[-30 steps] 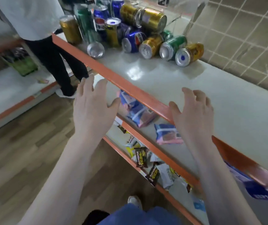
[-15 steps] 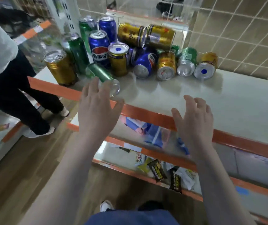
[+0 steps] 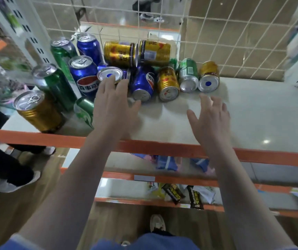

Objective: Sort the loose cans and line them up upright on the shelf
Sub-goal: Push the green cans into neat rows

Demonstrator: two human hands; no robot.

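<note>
Several cans are heaped at the back left of the white shelf (image 3: 252, 123). Upright ones: a gold can (image 3: 38, 110) at the front left, tall green cans (image 3: 54, 83), a blue Pepsi can (image 3: 84, 74). Lying on their sides: a green can (image 3: 85, 110) partly under my left hand, a blue Pepsi can (image 3: 142, 83), a gold can (image 3: 169, 84), a green can (image 3: 188, 75), a gold can (image 3: 209, 77), two gold cans (image 3: 137, 53) stacked on top. My left hand (image 3: 114, 105) hovers open over the pile's front. My right hand (image 3: 210, 114) hovers open over bare shelf, holding nothing.
A wire grid (image 3: 216, 33) backs the shelf. An orange rail (image 3: 162, 150) edges its front. Lower shelves hold blue packets (image 3: 166, 162) and snack bars (image 3: 193, 195). Another person's legs (image 3: 4, 159) stand on the left. My shoe (image 3: 157, 222) shows on the wooden floor.
Both hands have moved forward from below the shelf's edge to over its surface. The view has swung toward the cans. My left hand now reaches the front of the pile.
</note>
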